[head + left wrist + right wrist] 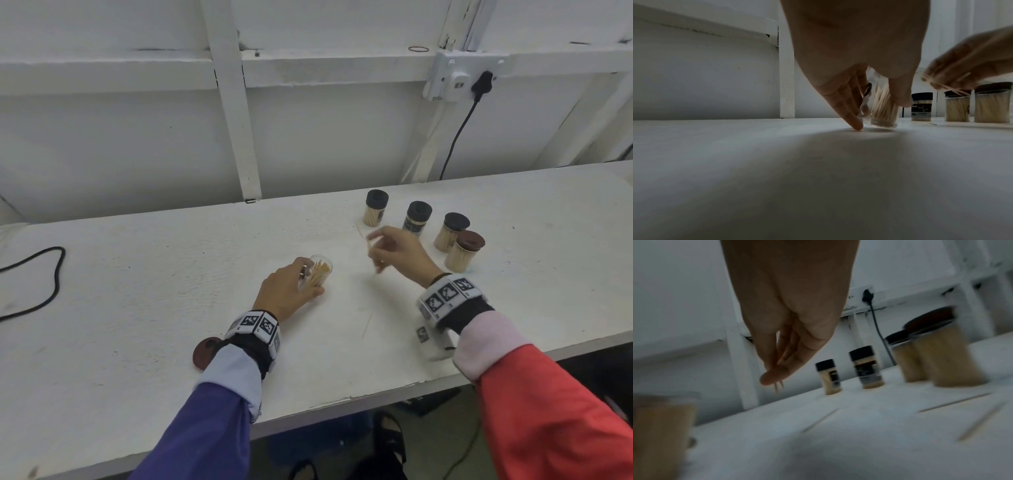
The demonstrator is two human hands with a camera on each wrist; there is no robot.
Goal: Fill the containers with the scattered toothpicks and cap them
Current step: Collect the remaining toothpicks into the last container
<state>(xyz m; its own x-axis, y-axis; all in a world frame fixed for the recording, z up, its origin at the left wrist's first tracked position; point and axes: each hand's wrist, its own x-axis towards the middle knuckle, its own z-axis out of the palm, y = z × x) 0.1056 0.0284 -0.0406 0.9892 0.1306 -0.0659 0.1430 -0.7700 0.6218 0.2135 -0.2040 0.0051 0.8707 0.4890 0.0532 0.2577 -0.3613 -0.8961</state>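
Observation:
An uncapped clear container (319,273) (882,110), part full of toothpicks, stands tilted on the white table (171,291). My left hand (291,287) (859,78) grips it by its side. My right hand (394,251) (781,369) hovers to its right, blurred, pinching a few toothpicks (371,251) (779,387). Loose toothpicks (366,325) (955,402) lie on the table near it. A dark red cap (205,353) lies by my left wrist, partly hidden.
Several capped, full containers stand at the back right: three with black caps (376,208) (417,218) (451,232) and one with a dark red cap (465,250). A black cable (41,284) loops at the left. The table's front edge (376,397) runs close to me.

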